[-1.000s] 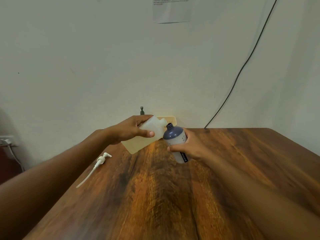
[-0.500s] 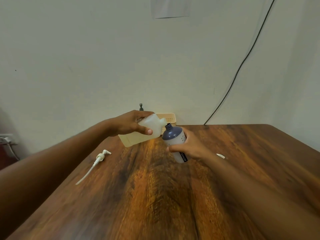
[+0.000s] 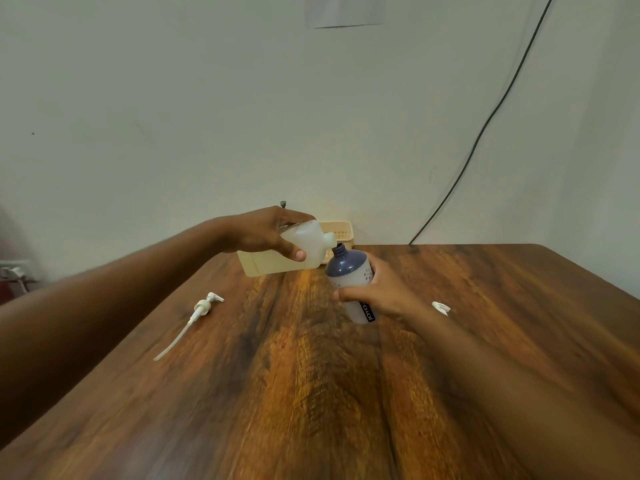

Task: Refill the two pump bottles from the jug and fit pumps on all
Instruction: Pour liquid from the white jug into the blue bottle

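Note:
My left hand (image 3: pixel 266 233) grips a translucent jug (image 3: pixel 266 263) with pale yellowish liquid, tipped on its side so its spout touches the open neck of a bottle. That bottle (image 3: pixel 348 271), dark blue on top and grey below, leans toward the jug in my right hand (image 3: pixel 375 294), above the wooden table (image 3: pixel 311 393). A white pump with a long dip tube (image 3: pixel 197 315) lies on the table to the left. A small white piece (image 3: pixel 440 308), partly hidden by my right wrist, lies to the right.
A beige perforated basket (image 3: pixel 341 232) stands against the wall behind the jug, with a small dark pump top (image 3: pixel 283 204) showing above my left hand. A black cable (image 3: pixel 485 126) runs down the wall to the table's back edge.
The jug has tilted further toward level and its spout has come onto the bottle's neck. The view has dropped a little, bringing the small white piece on the right into sight.

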Motion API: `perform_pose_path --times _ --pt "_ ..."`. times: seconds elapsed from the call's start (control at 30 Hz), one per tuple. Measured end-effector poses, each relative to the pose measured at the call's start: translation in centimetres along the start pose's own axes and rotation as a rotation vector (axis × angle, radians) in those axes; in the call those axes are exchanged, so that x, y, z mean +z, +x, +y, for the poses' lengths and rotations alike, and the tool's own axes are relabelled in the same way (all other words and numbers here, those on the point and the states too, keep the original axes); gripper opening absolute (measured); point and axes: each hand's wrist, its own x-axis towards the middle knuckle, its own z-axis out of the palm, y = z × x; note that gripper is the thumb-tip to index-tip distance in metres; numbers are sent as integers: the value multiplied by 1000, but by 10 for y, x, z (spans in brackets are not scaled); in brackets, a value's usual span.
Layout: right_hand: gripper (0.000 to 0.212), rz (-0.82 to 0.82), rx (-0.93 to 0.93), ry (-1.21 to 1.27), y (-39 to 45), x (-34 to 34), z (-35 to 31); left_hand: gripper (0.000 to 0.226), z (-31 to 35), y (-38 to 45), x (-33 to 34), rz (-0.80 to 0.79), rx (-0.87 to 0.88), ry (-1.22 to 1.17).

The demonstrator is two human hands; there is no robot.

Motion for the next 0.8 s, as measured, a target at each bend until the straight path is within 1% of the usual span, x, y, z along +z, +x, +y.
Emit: perform_pose_path --times 0.1,0.17,0.27,0.37,0.7,0.8 --pt "74 5 0 -6 1 0 2 88 1 3 -2 -11 1 26" --pt "74 7 2 -2 1 0 2 83 0 5 -3 -15 -3 39" --pt "71 11 2 -1 0 1 3 85 3 6 -4 -20 -1 52" --pt "70 17 4 3 -2 1 2 77 7 6 -7 -30 1 64" --pt "66 30 12 13 -5 1 -1 90 21 5 -12 -71 -28 120" --pt "66 33 15 19 -6 1 -1 91 24 6 -14 -76 -35 147"
